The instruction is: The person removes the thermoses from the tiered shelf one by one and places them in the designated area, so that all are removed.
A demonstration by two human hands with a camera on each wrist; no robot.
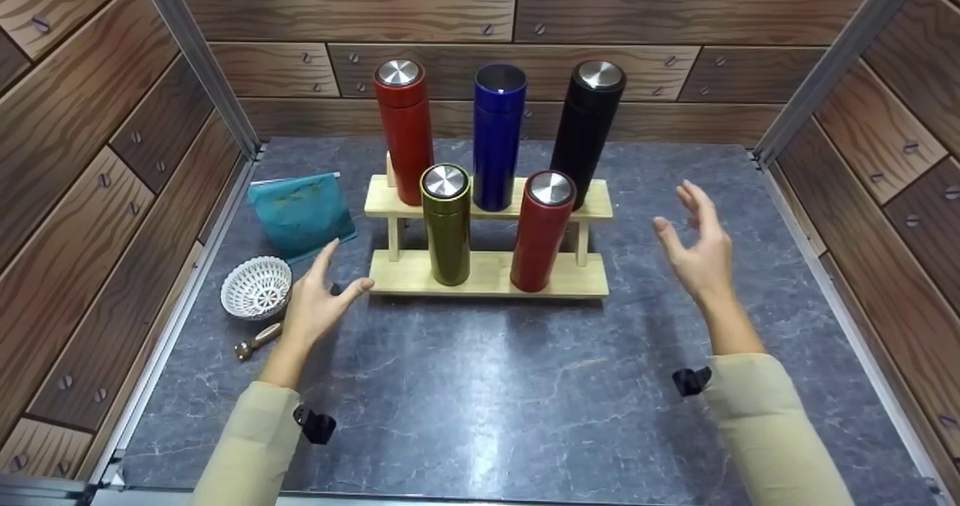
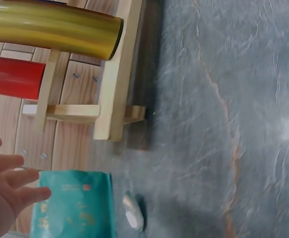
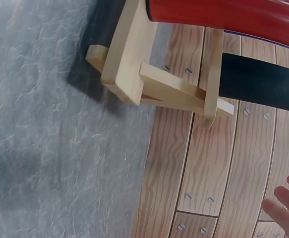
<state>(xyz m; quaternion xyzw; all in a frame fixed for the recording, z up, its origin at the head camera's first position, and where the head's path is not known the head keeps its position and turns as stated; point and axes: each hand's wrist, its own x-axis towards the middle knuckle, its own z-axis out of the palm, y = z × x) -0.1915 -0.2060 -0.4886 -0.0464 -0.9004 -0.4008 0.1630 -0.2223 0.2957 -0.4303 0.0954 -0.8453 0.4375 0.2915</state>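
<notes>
Wood-panelled walls enclose a grey marble table [image 1: 480,386] where both hands, left hand [image 1: 315,303] and right hand [image 1: 697,251], hover with fingers apart and empty, flanking the two-tier wooden rack [image 1: 487,273] of upright steel flasks between them.

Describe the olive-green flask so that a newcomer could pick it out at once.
Find the wooden two-step rack on the grey table. The olive-green flask stands on its lower front step, at the left, nearest the left hand. Its only neighbour on that step is red.
</notes>
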